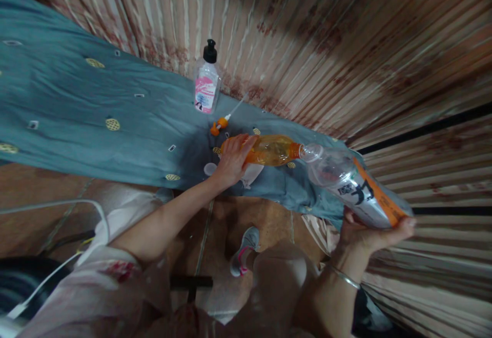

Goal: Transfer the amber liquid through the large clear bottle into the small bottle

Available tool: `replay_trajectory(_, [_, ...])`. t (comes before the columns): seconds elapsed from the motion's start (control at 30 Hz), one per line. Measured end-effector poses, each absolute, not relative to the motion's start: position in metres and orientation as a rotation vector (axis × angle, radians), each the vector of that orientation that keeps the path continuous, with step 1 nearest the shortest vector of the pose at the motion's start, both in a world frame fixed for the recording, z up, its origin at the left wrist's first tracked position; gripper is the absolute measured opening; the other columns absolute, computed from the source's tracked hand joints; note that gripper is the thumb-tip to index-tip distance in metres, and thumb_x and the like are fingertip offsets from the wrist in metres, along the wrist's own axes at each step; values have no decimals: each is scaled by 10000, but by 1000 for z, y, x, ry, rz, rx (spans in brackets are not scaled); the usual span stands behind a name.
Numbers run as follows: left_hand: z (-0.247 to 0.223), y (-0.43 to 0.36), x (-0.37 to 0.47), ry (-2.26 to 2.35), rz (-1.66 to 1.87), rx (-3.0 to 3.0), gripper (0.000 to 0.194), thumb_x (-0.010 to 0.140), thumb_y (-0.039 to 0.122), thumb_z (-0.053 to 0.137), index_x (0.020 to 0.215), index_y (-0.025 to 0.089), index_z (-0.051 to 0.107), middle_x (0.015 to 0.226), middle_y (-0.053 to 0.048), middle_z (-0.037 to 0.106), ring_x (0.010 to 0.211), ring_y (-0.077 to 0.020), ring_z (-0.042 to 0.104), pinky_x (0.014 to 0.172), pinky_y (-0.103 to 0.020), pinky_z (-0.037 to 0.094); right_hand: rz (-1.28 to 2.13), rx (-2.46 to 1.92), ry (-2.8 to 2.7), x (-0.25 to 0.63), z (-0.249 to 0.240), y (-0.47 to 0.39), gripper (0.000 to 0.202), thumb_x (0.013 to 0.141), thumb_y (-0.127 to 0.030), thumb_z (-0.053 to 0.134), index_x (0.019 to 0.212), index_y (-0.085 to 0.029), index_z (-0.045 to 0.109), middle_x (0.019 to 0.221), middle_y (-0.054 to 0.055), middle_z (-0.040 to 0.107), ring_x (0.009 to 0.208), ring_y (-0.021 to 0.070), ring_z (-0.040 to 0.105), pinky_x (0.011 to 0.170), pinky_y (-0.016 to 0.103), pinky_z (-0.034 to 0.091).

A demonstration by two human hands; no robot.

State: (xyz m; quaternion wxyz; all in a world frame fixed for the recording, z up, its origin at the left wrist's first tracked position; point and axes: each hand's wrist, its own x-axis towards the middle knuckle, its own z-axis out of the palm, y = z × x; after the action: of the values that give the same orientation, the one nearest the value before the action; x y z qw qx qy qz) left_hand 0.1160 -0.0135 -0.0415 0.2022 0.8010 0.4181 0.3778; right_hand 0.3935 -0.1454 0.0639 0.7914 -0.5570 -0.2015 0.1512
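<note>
Your left hand [232, 159] was wrapped around the base end of an amber bottle [271, 150], whose neck pointed right. Your right hand [365, 233] gripped the base end of a clear bottle [338, 176] with an orange and silver label, slanting from near right towards the middle. The two bottles met mouth to mouth above the teal cloth [146, 117], in the middle of the scene and slightly to the right. Just beyond your left hand lay an orange spray head [220, 124], its thin tube angled far and right. Farther off, a pump bottle [206, 92] with a black top stood near the pleated curtain [161, 15]. A small clear round piece [210, 169] lay just left of your left hand.
</note>
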Motion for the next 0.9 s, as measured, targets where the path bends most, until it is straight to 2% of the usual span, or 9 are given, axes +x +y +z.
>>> replay_trajectory(0.23, [-40,-14,116,1182,1045,2236,713,839,172,558,1527,181,372,1517,-192,466,1398,-361,420,1171,-565,316,237,-1184,-522,393,64,-145,592,627,-738,489,884,-219,609,764,-9,535,476,101,435,275,163,223])
replay_trajectory(0.47, [-42,-14,115,1161,1054,2236,720,850,187,543,1540,194,336,1538,-187,447,1419,-354,403,1176,-571,304,253,-1177,-517,396,62,-145,599,613,-743,487,871,-218,616,754,-11,527,473,95,429,278,161,226])
replay_trajectory(0.9, [-41,-14,117,1167,1075,2216,679,872,217,567,1524,183,381,1518,-184,464,1391,-353,422,1170,-560,324,252,-1176,-525,395,62,-145,607,631,-755,488,868,-210,615,768,-4,523,483,99,438,278,159,231])
